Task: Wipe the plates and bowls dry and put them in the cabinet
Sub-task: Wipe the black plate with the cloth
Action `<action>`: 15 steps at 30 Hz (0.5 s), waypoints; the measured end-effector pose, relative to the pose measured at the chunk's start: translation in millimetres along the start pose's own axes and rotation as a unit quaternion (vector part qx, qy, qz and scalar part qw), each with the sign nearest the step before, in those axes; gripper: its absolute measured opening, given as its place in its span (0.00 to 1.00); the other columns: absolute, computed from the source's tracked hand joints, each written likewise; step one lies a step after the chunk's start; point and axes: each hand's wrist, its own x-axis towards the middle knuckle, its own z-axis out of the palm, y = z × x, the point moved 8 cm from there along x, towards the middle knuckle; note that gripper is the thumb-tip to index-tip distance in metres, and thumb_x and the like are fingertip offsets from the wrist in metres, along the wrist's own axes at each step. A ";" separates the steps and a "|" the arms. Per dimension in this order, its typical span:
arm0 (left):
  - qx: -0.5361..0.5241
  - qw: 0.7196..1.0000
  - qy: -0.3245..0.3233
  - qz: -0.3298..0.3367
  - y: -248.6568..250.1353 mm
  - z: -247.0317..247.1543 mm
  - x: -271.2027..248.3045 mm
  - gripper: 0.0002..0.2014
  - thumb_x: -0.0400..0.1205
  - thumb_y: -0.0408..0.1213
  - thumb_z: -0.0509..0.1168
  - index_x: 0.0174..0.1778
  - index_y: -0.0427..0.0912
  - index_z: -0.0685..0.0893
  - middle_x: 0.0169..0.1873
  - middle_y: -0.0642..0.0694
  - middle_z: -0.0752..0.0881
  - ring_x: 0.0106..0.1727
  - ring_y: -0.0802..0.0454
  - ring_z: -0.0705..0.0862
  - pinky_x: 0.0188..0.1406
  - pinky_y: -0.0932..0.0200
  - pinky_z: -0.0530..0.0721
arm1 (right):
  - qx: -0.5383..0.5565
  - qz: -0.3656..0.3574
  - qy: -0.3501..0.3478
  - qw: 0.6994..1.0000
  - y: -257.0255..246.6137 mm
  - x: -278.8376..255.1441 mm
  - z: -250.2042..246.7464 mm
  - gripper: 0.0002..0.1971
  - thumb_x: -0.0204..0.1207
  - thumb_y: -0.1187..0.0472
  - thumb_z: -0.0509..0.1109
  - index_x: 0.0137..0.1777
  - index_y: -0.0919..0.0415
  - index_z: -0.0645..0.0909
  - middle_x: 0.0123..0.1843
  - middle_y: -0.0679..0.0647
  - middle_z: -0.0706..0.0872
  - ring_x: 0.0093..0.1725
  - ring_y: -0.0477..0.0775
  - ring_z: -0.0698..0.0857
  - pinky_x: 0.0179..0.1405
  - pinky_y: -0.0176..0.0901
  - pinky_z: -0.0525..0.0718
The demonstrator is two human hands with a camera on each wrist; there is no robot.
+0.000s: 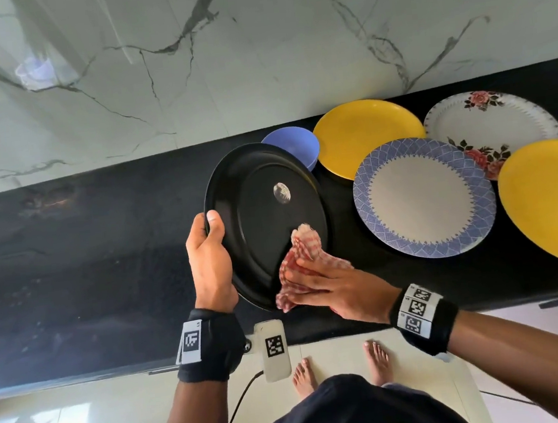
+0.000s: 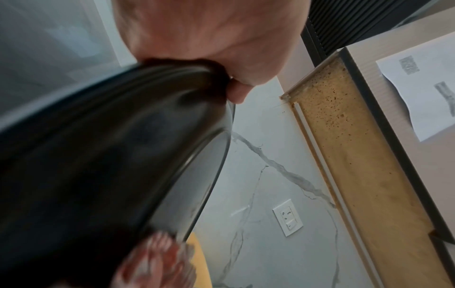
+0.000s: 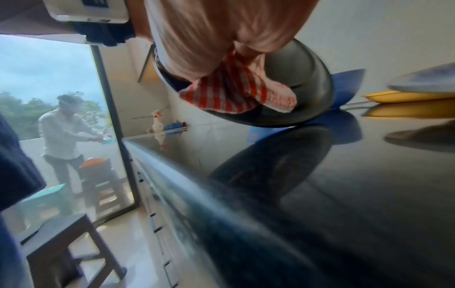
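A black plate (image 1: 264, 213) is held tilted above the black counter (image 1: 85, 249). My left hand (image 1: 209, 253) grips its left rim, thumb on the upper face. My right hand (image 1: 330, 285) holds a red-checked cloth (image 1: 303, 243) against the plate's near right part, fingers laid over the cloth. The left wrist view shows the left hand (image 2: 209, 39) on the plate's rim (image 2: 110, 155) and the cloth (image 2: 152, 259) below. The right wrist view shows the right hand (image 3: 202, 39) with the cloth (image 3: 229, 93) on the plate (image 3: 295, 78).
On the counter to the right lie a blue bowl (image 1: 298, 144), a yellow plate (image 1: 366, 133), a blue-patterned plate (image 1: 424, 196), a floral plate (image 1: 492, 123) and a second yellow plate (image 1: 555, 199). A marble wall rises behind. A wall cabinet's underside (image 2: 357, 155) hangs above.
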 end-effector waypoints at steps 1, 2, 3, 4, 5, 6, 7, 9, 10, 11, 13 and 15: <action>0.003 1.000 0.001 0.003 0.8 -1.2 -0.2 0.19 0.93 0.40 0.59 0.39 0.34 0.66 0.38 0.43 0.67 0.40 0.47 0.64 0.39 0.52 0.67 | 0.011 0.004 0.009 1.000 6.4 -6.6 -6.9 0.39 0.75 0.74 0.72 0.85 0.52 0.67 0.89 0.53 0.60 0.90 0.56 0.56 0.84 0.58 0.68; 0.005 1.000 0.004 0.007 2.3 -2.3 -0.7 0.19 0.94 0.39 0.59 0.38 0.36 0.67 0.36 0.44 0.67 0.38 0.49 0.65 0.39 0.54 0.68 | 0.031 0.025 0.030 0.999 15.8 -10.8 -17.1 0.36 0.76 0.74 0.72 0.84 0.55 0.71 0.88 0.55 0.64 0.88 0.56 0.61 0.82 0.59 0.73; 0.008 1.000 0.004 0.010 4.8 -2.7 -1.0 0.19 0.94 0.38 0.59 0.36 0.41 0.67 0.34 0.45 0.67 0.36 0.54 0.66 0.37 0.57 0.69 | 0.060 0.061 0.063 0.994 27.3 -11.2 -32.0 0.31 0.79 0.74 0.71 0.83 0.59 0.73 0.87 0.57 0.66 0.87 0.56 0.65 0.78 0.59 0.76; 0.013 1.000 0.001 0.015 7.1 -2.1 -1.9 0.20 0.94 0.37 0.59 0.35 0.44 0.67 0.31 0.50 0.67 0.34 0.57 0.65 0.34 0.61 0.69 | 0.088 0.098 0.102 0.986 38.4 -8.7 -48.2 0.28 0.82 0.74 0.69 0.82 0.62 0.73 0.87 0.59 0.67 0.85 0.55 0.69 0.76 0.58 0.79; 0.020 1.000 -0.003 0.021 8.8 -1.3 -2.3 0.20 0.94 0.36 0.58 0.34 0.46 0.66 0.30 0.52 0.66 0.33 0.58 0.64 0.32 0.63 0.68 | 0.106 0.125 0.139 0.977 47.6 -1.6 -63.8 0.26 0.84 0.73 0.67 0.82 0.65 0.72 0.87 0.60 0.68 0.85 0.55 0.70 0.76 0.57 0.79; 0.028 0.999 -0.010 0.028 10.0 0.4 -3.5 0.20 0.94 0.36 0.58 0.34 0.46 0.65 0.30 0.52 0.65 0.33 0.58 0.63 0.31 0.62 0.67 | 0.115 0.137 0.168 0.969 52.8 9.5 -78.2 0.25 0.85 0.72 0.67 0.82 0.67 0.72 0.86 0.61 0.68 0.84 0.55 0.71 0.76 0.57 0.79; 0.036 0.999 -0.015 0.035 9.8 1.9 -4.2 0.20 0.94 0.36 0.59 0.35 0.43 0.66 0.31 0.49 0.64 0.34 0.56 0.62 0.32 0.60 0.65 | 0.117 0.133 0.187 0.966 54.1 25.0 -90.3 0.24 0.86 0.71 0.68 0.81 0.68 0.72 0.86 0.63 0.68 0.85 0.57 0.70 0.78 0.58 0.78; 0.042 0.998 -0.031 0.044 7.0 6.1 -5.7 0.18 0.93 0.36 0.59 0.38 0.35 0.67 0.35 0.43 0.64 0.38 0.47 0.62 0.36 0.54 0.64 | 0.112 0.094 0.201 0.969 46.8 61.3 -104.3 0.22 0.87 0.67 0.68 0.80 0.68 0.74 0.84 0.66 0.70 0.85 0.60 0.69 0.80 0.60 0.75; 0.038 0.997 -0.041 0.046 5.5 9.3 -6.2 0.17 0.93 0.36 0.60 0.40 0.31 0.67 0.38 0.43 0.67 0.41 0.45 0.62 0.38 0.53 0.65 | 0.103 0.077 0.194 0.973 42.1 78.4 -104.3 0.22 0.88 0.65 0.67 0.81 0.67 0.74 0.85 0.66 0.69 0.86 0.61 0.67 0.82 0.61 0.71; 0.031 0.997 -0.049 0.043 4.1 11.1 -6.2 0.16 0.92 0.36 0.60 0.43 0.28 0.69 0.40 0.42 0.70 0.43 0.44 0.64 0.41 0.51 0.67 | 0.092 0.063 0.174 0.978 39.0 95.0 -98.5 0.23 0.89 0.63 0.65 0.82 0.66 0.72 0.86 0.66 0.67 0.87 0.61 0.64 0.85 0.63 0.67; 0.030 0.997 -0.050 0.043 3.9 12.2 -5.0 0.17 0.91 0.39 0.60 0.43 0.28 0.70 0.41 0.43 0.71 0.43 0.45 0.65 0.42 0.49 0.68 | 0.059 0.080 0.137 0.986 45.2 117.0 -84.2 0.25 0.92 0.58 0.57 0.87 0.62 0.63 0.89 0.63 0.60 0.90 0.62 0.54 0.87 0.70 0.55; 0.044 0.997 -0.033 0.045 6.3 9.7 -3.6 0.19 0.93 0.39 0.61 0.36 0.38 0.69 0.36 0.44 0.66 0.38 0.47 0.62 0.37 0.51 0.64 | 0.050 0.146 0.136 0.979 68.6 123.8 -74.1 0.26 0.93 0.52 0.46 0.89 0.55 0.56 0.90 0.60 0.57 0.91 0.59 0.50 0.86 0.73 0.50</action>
